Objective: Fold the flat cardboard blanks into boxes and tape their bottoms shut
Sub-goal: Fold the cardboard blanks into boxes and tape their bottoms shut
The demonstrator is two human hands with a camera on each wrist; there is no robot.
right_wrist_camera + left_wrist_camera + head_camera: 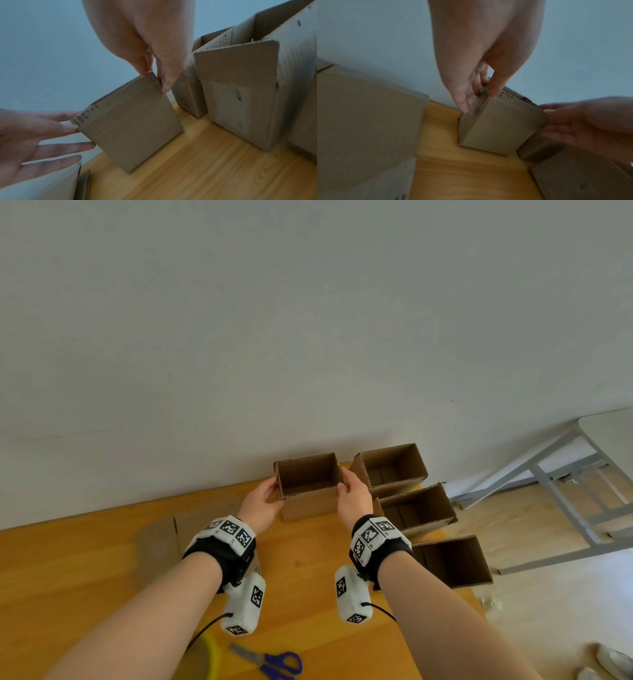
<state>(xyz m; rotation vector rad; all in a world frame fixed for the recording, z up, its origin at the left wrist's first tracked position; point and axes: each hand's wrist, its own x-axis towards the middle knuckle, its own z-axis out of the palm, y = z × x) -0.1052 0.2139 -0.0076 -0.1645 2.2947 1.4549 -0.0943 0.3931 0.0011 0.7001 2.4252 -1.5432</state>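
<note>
Your left hand [261, 505] and right hand [354, 497] each pinching the open box [310, 491] rim, upright on table [85, 570], three boxes [419, 508] beside

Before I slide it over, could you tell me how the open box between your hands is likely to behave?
The open cardboard box is empty, so probably light. Its corrugated walls look fairly stiff, though the unbraced open rim may flex under the left hand and right hand. Standing upright on the smooth wooden table, it should slide rather than tip.

we get head cam high, looking forward-down over wooden table [85, 570] toward wall, both wrist cams close-in along fingers, all three share the held box [308, 487]
</note>
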